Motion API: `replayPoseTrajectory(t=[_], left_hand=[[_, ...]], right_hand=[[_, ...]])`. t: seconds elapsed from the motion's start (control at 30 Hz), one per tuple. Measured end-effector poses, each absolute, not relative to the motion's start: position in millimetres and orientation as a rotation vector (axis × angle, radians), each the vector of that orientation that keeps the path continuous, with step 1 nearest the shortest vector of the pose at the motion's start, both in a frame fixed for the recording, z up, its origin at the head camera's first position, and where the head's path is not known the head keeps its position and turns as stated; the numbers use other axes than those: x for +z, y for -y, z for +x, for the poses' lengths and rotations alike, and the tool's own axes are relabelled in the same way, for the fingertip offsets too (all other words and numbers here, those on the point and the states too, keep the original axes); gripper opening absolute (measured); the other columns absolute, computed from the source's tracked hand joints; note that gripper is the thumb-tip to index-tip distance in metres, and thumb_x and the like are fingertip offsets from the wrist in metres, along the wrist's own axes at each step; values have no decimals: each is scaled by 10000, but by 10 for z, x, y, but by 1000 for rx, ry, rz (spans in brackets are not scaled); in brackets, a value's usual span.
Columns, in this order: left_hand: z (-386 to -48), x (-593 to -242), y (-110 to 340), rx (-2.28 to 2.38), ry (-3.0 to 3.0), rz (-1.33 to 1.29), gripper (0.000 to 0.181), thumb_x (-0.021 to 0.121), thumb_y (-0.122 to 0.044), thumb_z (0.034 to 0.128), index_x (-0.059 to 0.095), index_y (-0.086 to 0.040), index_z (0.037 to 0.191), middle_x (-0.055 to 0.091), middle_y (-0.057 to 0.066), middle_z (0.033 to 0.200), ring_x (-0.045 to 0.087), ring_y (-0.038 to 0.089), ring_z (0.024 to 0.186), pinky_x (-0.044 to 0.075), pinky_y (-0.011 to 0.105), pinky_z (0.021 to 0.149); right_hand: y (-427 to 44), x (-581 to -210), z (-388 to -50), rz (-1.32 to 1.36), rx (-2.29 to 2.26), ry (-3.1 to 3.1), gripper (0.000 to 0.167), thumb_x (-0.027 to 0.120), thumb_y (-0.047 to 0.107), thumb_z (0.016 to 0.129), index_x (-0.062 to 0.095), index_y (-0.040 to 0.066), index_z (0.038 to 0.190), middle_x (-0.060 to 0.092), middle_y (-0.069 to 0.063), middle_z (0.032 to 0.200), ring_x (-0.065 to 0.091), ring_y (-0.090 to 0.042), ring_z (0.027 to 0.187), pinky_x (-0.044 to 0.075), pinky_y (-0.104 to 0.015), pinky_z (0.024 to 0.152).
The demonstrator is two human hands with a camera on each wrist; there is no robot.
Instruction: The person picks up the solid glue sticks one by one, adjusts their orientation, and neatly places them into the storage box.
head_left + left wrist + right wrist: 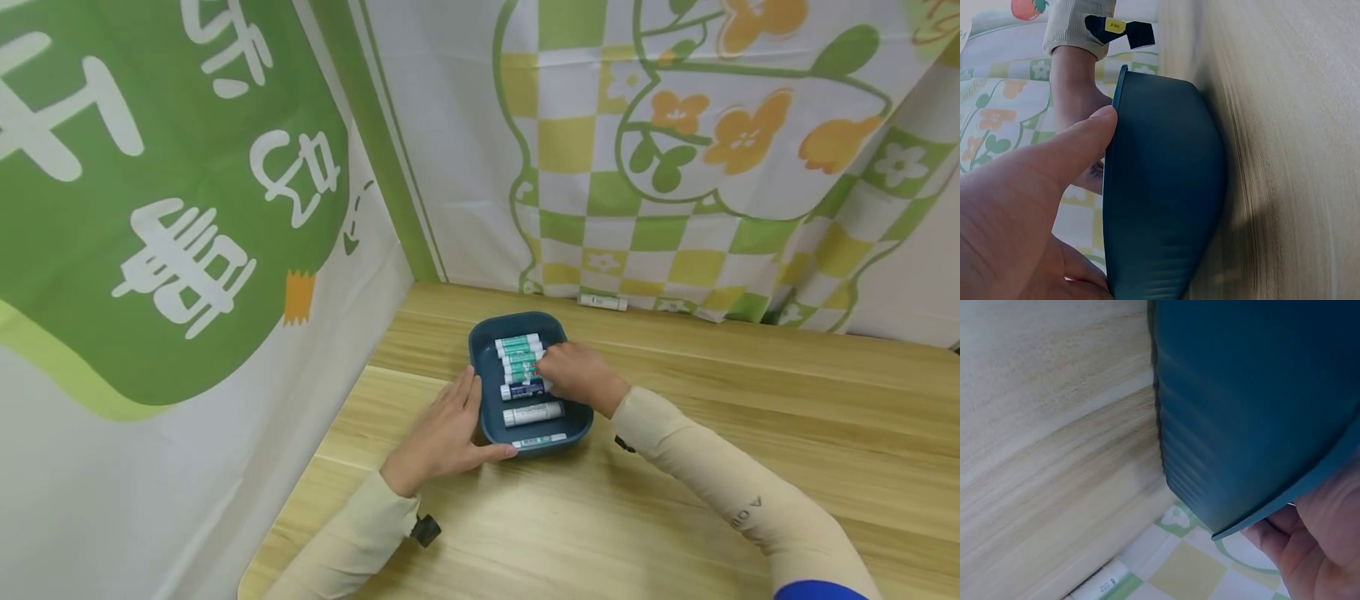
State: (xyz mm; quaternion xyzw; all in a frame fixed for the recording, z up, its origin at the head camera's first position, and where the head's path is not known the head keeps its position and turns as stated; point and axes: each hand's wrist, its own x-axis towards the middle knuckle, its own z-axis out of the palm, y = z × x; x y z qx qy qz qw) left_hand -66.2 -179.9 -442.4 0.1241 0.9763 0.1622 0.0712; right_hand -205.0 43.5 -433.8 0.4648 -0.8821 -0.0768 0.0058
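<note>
A dark teal plastic tray [491, 425] stands on the wooden table, holding a column of tubes that look like glue sticks. Several green-and-white glue sticks [517, 342] lie side by side toward its back. Nearer the front are a dark blue-labelled stick [517, 391], a white stick [533, 414] and a thin green-and-white one [538, 441] along the front wall. My left hand [442, 429] rests against the tray's left side, fingers extended, thumb at the front corner. Over the right rim, my right hand [577, 374] reaches in with curled fingers and pinches a green-and-white stick; its fingertips are partly hidden.
A white tube [602, 302] lies at the table's back edge, against a printed curtain [570, 192]. Another printed cloth [300, 400] hangs along the left side. Wood tabletop [712, 392] extends to the right of the tray.
</note>
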Motion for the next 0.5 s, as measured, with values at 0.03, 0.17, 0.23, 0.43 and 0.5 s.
replayPoseTrajectory(t=[0.03,0.17,0.23,0.43,0.5], left_hand=[[-661,-4421,1796,492,-2936,373,1275,621,-819,880,154,80,1655,83,273,1755,125,368,1656,207,508,1342],[-656,-4401,1788,506,-2930,364,1270,637,-804,881,161,86,1652,91,285,1752,132,379,1654,210,512,1341],[-655,-4401,1789,519,-2928,362,1269,642,-799,882,161,88,1651,91,288,1751,135,386,1653,210,515,1341],[-666,-4421,1796,499,-2924,371,1267,632,-797,890,144,88,1653,74,287,1753,128,387,1653,203,509,1343],[-668,-4412,1793,497,-2925,375,1266,634,-795,890,143,88,1653,71,286,1753,131,391,1652,200,512,1343]], right_hand=[[-435,-4345,-2049,1457,-242,2751,95,845,134,886,762,90,901,770,-70,876,718,-222,755,628,-387,692],[-449,-4379,-2054,1466,-240,2709,121,855,142,876,769,86,938,772,-75,882,727,-221,758,634,-368,681],[-456,-4385,-2061,1474,-222,2698,130,855,134,869,768,84,951,769,-76,879,727,-221,757,636,-360,679],[-512,-4300,-2075,1526,-108,2698,198,871,152,872,772,67,1021,769,-68,921,741,-215,823,640,-354,722],[-552,-4238,-2098,1534,-15,2692,215,872,159,879,773,52,1036,773,-81,946,743,-223,848,638,-363,738]])
